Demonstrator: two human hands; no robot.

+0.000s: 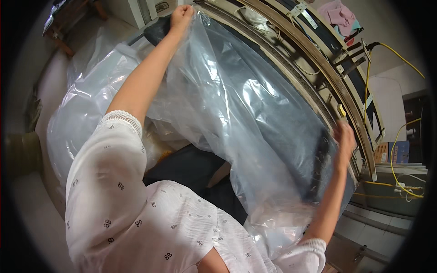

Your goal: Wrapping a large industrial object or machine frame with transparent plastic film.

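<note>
our left hand (182,18) pinched plastic sheet (227,109) at edge; sheet looked clear, glossy, creased. our right hand (344,139) was blurred; we couldn't tell its grip.

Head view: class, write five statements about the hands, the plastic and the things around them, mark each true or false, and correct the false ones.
1. The left hand grips the clear plastic sheet near the top of the picture. True.
2. The right hand is hidden under the plastic sheet. False: it is in plain view at the right, though blurred.
3. The sleeves are plain black. False: they are white with small dark prints.
4. A yellow cable shows on the right of the picture. True.
5. The pink cloth lies at the lower left. False: it is at the upper right.
</note>
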